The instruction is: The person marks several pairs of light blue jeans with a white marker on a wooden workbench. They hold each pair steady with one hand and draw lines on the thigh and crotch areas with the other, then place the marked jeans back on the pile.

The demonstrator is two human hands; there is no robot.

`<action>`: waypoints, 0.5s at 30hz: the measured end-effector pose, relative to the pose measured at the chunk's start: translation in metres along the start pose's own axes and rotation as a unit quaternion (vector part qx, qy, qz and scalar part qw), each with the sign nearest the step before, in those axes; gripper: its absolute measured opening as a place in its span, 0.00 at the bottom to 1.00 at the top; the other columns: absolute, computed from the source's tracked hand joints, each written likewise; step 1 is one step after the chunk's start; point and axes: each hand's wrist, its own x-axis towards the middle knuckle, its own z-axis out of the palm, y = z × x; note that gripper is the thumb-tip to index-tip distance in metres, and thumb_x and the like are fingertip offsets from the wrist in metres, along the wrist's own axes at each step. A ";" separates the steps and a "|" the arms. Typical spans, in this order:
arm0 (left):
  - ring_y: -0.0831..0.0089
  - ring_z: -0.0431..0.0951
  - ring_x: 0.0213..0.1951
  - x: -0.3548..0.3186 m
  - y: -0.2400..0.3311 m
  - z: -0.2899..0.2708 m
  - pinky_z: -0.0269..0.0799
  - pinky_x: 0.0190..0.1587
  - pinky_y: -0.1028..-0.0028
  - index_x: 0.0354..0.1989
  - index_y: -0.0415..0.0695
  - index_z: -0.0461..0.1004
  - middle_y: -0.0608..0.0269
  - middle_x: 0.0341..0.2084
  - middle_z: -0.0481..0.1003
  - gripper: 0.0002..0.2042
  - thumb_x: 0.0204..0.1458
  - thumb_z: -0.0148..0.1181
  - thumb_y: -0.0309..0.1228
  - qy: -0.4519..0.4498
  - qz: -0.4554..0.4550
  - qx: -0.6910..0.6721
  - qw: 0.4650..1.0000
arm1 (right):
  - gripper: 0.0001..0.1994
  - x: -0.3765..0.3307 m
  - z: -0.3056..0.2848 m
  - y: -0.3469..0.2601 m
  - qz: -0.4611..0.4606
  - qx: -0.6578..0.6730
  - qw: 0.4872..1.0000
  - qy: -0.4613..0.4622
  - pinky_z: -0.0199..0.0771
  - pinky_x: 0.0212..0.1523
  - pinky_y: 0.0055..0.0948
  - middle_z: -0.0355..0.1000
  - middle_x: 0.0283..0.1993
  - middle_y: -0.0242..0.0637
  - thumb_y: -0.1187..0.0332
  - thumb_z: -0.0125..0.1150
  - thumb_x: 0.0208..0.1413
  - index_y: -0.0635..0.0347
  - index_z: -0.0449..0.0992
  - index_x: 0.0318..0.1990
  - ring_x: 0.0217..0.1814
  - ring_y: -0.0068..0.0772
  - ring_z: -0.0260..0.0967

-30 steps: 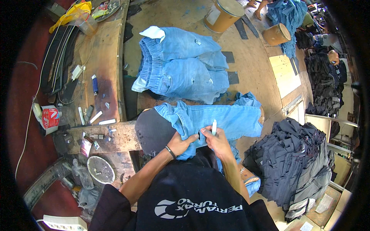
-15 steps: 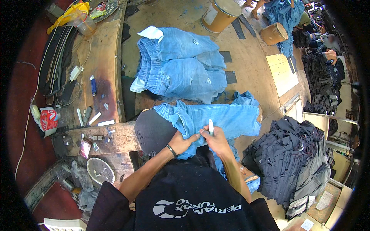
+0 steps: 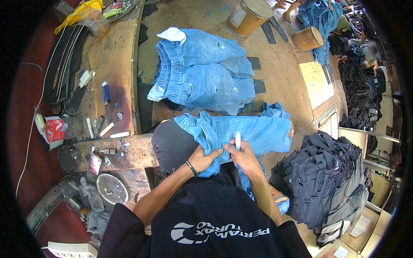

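Much of the view is brown wooden flooring (image 3: 279,77), with a long worn table (image 3: 116,56) on the person's left. A broad heap of dark garments (image 3: 322,180) lies at the right, its folded layers bunched one over another. Straight ahead is a spread of light-blue denim trousers (image 3: 215,77), elastic waist turned left and white cloth showing at two corners. Just nearer, in front of the person's black shirt (image 3: 202,206), a blue denim garment (image 3: 266,133) is drawn lengthwise over a padded board (image 3: 172,148), whose dark rounded end sticks out at the left. Two brown drums, a larger one (image 3: 247,21) and a smaller one (image 3: 308,38), stand farther off.

Both hands are at the near side of that denim, thumb tips close together. The left hand (image 3: 204,160) rests with its thumb extended over the cloth — its other fingers are mostly hidden, so I cannot tell how tightly they close. The right hand (image 3: 244,157) has its fingers folded in around a white stick (image 3: 238,139), which points up and away from the body.

An oval tray (image 3: 112,189) sits to the left; on the table lies a blue lighter (image 3: 106,93).
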 end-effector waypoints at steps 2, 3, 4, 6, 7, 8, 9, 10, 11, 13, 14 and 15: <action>0.67 0.76 0.58 -0.001 0.000 0.000 0.70 0.64 0.64 0.64 0.34 0.69 0.55 0.57 0.77 0.26 0.62 0.67 0.34 0.021 -0.025 -0.012 0.999 | 0.13 -0.001 -0.001 0.001 0.032 0.054 0.998 -0.011 0.47 0.17 0.20 0.62 0.22 0.20 0.65 0.72 0.61 0.59 0.73 0.42 0.17 0.13 0.53; 0.67 0.76 0.58 -0.001 0.000 0.000 0.70 0.64 0.64 0.64 0.34 0.69 0.55 0.57 0.78 0.26 0.62 0.67 0.34 0.015 -0.013 -0.012 1.000 | 0.13 -0.002 -0.002 0.002 0.035 0.050 0.998 -0.011 0.47 0.17 0.20 0.62 0.22 0.20 0.65 0.72 0.61 0.59 0.73 0.43 0.17 0.13 0.53; 0.67 0.76 0.58 0.000 0.000 0.000 0.71 0.64 0.65 0.64 0.35 0.69 0.55 0.57 0.78 0.26 0.62 0.67 0.34 0.006 -0.023 -0.001 1.000 | 0.13 -0.002 -0.001 0.002 0.045 0.041 0.998 -0.001 0.46 0.17 0.20 0.62 0.22 0.20 0.65 0.72 0.61 0.59 0.73 0.44 0.17 0.13 0.53; 0.67 0.76 0.58 0.002 -0.001 0.001 0.71 0.63 0.65 0.64 0.35 0.70 0.55 0.57 0.78 0.25 0.62 0.67 0.33 0.002 -0.006 0.014 1.000 | 0.12 0.001 0.003 0.004 0.023 0.011 1.000 0.010 0.46 0.17 0.20 0.61 0.22 0.19 0.66 0.72 0.61 0.58 0.72 0.43 0.17 0.12 0.53; 0.67 0.76 0.58 0.004 -0.002 0.002 0.71 0.63 0.65 0.64 0.35 0.70 0.55 0.57 0.78 0.24 0.62 0.66 0.33 0.008 0.021 0.018 1.000 | 0.12 0.003 0.005 0.005 0.015 -0.011 0.999 0.027 0.45 0.17 0.20 0.61 0.22 0.19 0.66 0.72 0.61 0.58 0.72 0.42 0.18 0.12 0.52; 0.67 0.76 0.58 0.004 -0.003 0.003 0.71 0.63 0.65 0.64 0.36 0.71 0.55 0.57 0.78 0.24 0.62 0.66 0.33 0.011 0.051 0.023 0.998 | 0.12 0.004 0.007 0.006 0.000 -0.031 0.999 0.038 0.46 0.17 0.20 0.61 0.22 0.19 0.66 0.71 0.61 0.58 0.72 0.42 0.18 0.12 0.52; 0.67 0.77 0.57 0.004 -0.004 0.004 0.71 0.62 0.65 0.62 0.36 0.72 0.56 0.55 0.79 0.23 0.62 0.66 0.33 0.020 0.047 0.024 0.998 | 0.12 0.006 0.009 0.007 -0.015 -0.054 0.997 0.055 0.46 0.17 0.21 0.62 0.22 0.19 0.66 0.71 0.61 0.58 0.73 0.42 0.18 0.12 0.52; 0.67 0.78 0.56 0.004 -0.005 0.004 0.72 0.61 0.65 0.61 0.36 0.73 0.56 0.54 0.79 0.22 0.62 0.65 0.34 0.026 0.046 0.025 0.998 | 0.11 0.006 0.008 0.007 -0.027 -0.060 0.997 0.041 0.46 0.17 0.21 0.62 0.22 0.20 0.66 0.71 0.61 0.58 0.73 0.42 0.18 0.12 0.53; 0.68 0.78 0.54 0.003 -0.005 0.004 0.72 0.60 0.65 0.59 0.36 0.74 0.56 0.52 0.80 0.21 0.62 0.65 0.34 0.034 0.047 0.028 0.998 | 0.11 0.006 0.008 0.007 -0.008 -0.029 0.998 0.055 0.49 0.18 0.22 0.63 0.22 0.20 0.66 0.71 0.61 0.58 0.74 0.40 0.19 0.13 0.54; 0.67 0.78 0.55 0.001 -0.006 0.002 0.72 0.61 0.64 0.60 0.35 0.74 0.55 0.53 0.80 0.21 0.62 0.64 0.34 0.030 0.015 -0.012 0.999 | 0.10 0.005 0.004 0.007 0.054 0.053 0.996 0.046 0.53 0.22 0.25 0.65 0.23 0.21 0.65 0.71 0.60 0.58 0.76 0.35 0.22 0.14 0.57; 0.67 0.78 0.55 0.001 -0.006 0.001 0.71 0.61 0.64 0.60 0.35 0.74 0.55 0.54 0.80 0.21 0.62 0.64 0.35 0.035 -0.011 -0.023 0.999 | 0.10 0.005 0.004 0.006 0.037 0.062 0.997 0.015 0.53 0.21 0.25 0.65 0.22 0.21 0.65 0.71 0.60 0.58 0.76 0.35 0.22 0.14 0.57; 0.66 0.77 0.56 0.001 -0.006 0.000 0.71 0.61 0.64 0.60 0.35 0.74 0.55 0.54 0.79 0.21 0.62 0.65 0.34 0.019 0.009 -0.007 1.000 | 0.10 0.004 0.002 0.006 0.039 0.058 0.998 0.008 0.52 0.21 0.24 0.64 0.22 0.21 0.65 0.71 0.60 0.58 0.76 0.35 0.22 0.14 0.56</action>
